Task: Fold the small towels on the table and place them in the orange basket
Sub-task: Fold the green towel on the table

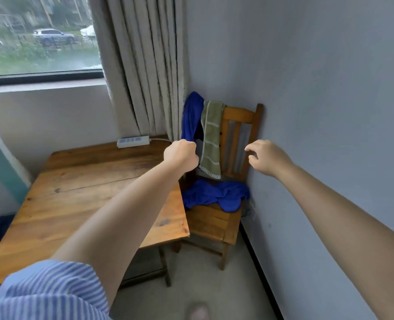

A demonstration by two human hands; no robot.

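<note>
Presently the left hand (181, 155) is closed in a fist around the lower end of a royal-blue cloth towel (191, 116) that hangs over the left post of the wooden slat-back chair (238, 135) in the corner. The right hand (266, 158) hovers in front of the chair back, fingers loosely curled and spread, holding nothing. A second towel, olive-green with pale stripes and a lace hem (211, 139), hangs over the top rail just beside the blue one. A crumpled blue cloth (214, 195) lies on the chair seat, at its rear edge. The worn wooden desk (87, 192) carries only a white power strip (133, 141) at its far edge; no towels lie on it, and the orange basket is not in view. Judged from this, folding has not begun. Risk one: pulling the blue towel sideways may drag the green towel off the rail, since the two touch or overlap. Risk two: a one-handed pull may let the free end trail onto the floor. Risk three: the hanging curtain (145, 65) is close behind and could be caught.
</note>
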